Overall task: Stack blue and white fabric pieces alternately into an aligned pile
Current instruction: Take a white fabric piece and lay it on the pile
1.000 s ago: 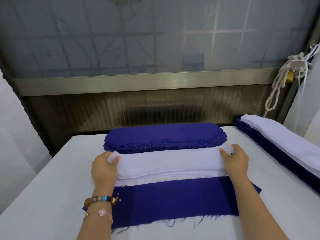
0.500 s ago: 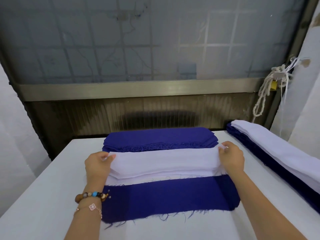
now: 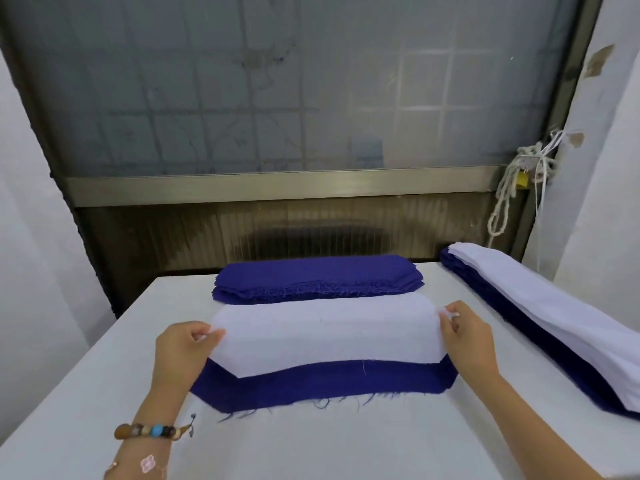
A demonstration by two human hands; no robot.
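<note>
Table [image 3: 86, 393], white piece [image 3: 322, 334] half-hiding blue piece [image 3: 311, 382] — frayed

Left hand [image 3: 181, 351] pinching, right hand [image 3: 469, 337] pinching

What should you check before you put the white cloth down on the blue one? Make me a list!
1. Left hand pinches the white piece at its left end: ok.
2. Right hand pinches its right end: ok.
3. White piece spread out with no folds: ok.
4. Blue piece lies flat: the front strip looks ok, but the rest is hidden under the white.
5. Edges of white and blue lined up: not ok. The white sits further back and a blue strip shows in front.
6. Only one white layer picked up: cannot tell.
</note>
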